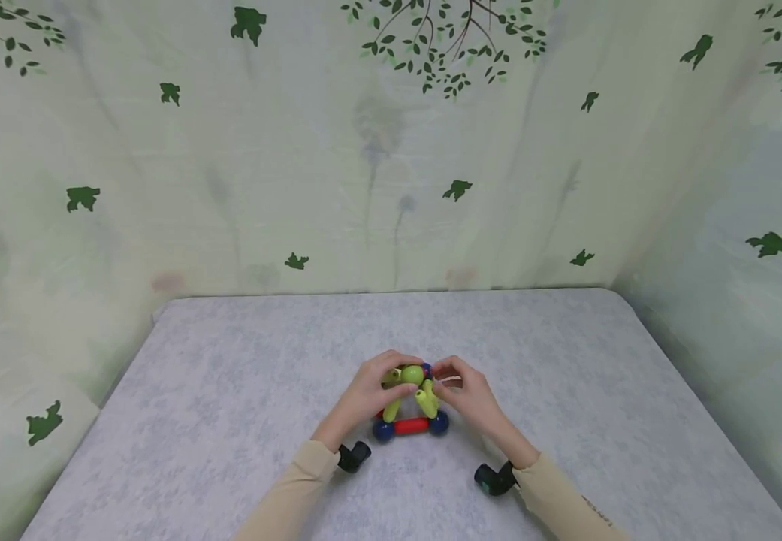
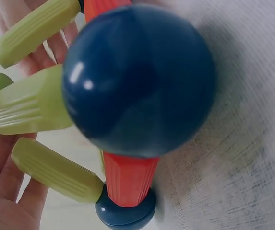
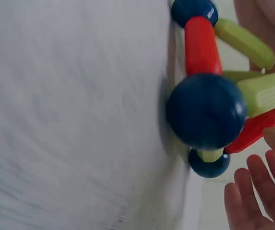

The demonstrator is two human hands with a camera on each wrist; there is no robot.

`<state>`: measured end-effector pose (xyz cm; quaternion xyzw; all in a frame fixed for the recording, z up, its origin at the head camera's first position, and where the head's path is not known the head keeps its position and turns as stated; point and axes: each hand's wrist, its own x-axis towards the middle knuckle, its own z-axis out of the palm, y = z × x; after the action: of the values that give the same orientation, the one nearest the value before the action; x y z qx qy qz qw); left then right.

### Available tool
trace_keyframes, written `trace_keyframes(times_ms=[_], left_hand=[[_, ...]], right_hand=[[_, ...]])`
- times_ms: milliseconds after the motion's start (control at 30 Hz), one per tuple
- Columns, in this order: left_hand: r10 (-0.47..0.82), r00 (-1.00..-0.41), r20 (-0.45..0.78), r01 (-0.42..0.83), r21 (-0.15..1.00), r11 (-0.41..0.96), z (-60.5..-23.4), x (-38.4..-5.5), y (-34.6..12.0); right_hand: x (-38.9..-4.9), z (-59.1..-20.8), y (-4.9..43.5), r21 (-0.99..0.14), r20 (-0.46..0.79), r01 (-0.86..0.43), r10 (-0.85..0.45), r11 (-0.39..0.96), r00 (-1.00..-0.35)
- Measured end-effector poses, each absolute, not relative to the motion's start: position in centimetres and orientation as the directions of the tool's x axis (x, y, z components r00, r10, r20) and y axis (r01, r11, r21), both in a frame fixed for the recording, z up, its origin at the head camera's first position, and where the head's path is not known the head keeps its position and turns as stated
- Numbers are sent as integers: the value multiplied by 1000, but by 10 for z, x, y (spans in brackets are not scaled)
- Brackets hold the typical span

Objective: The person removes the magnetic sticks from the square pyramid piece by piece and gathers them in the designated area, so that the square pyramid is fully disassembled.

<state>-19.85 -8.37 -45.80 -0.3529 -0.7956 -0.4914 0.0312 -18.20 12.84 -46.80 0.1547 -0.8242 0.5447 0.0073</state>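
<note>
A toy frame of balls and ribbed sticks stands on the table. Its base has blue balls (image 1: 439,422) joined by a red stick (image 1: 411,426), with yellow-green sticks (image 1: 427,398) rising from it. Near the top sits a green ball (image 1: 413,375), which my left hand (image 1: 377,379) grips between thumb and fingers. In the right wrist view another red stick (image 3: 255,132) slants behind the nearest blue ball (image 3: 207,111). My right hand (image 1: 463,387) is at the frame's upper right. Its fingers (image 3: 252,189) are spread and loosely bent, the thumb near that stick; whether it touches is unclear.
The frame stands on a pale grey table (image 1: 262,353) towards its front. Behind rises a cloth backdrop (image 1: 336,150) printed with leaves. Each wrist carries a black camera, the left one (image 1: 354,456) close to the frame's base.
</note>
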Motion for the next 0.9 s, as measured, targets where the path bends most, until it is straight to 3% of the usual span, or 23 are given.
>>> trace_keyframes(times_ms=[467, 900], left_hand=[[498, -779, 381, 556, 788, 266, -460, -198, -84], [375, -860, 347, 441, 875, 201, -422, -189, -91]], right_hand=[[-212, -474, 120, -817, 228, -383, -369, 430, -901], [-214, -477, 124, -870, 153, -288, -336, 400, -929]])
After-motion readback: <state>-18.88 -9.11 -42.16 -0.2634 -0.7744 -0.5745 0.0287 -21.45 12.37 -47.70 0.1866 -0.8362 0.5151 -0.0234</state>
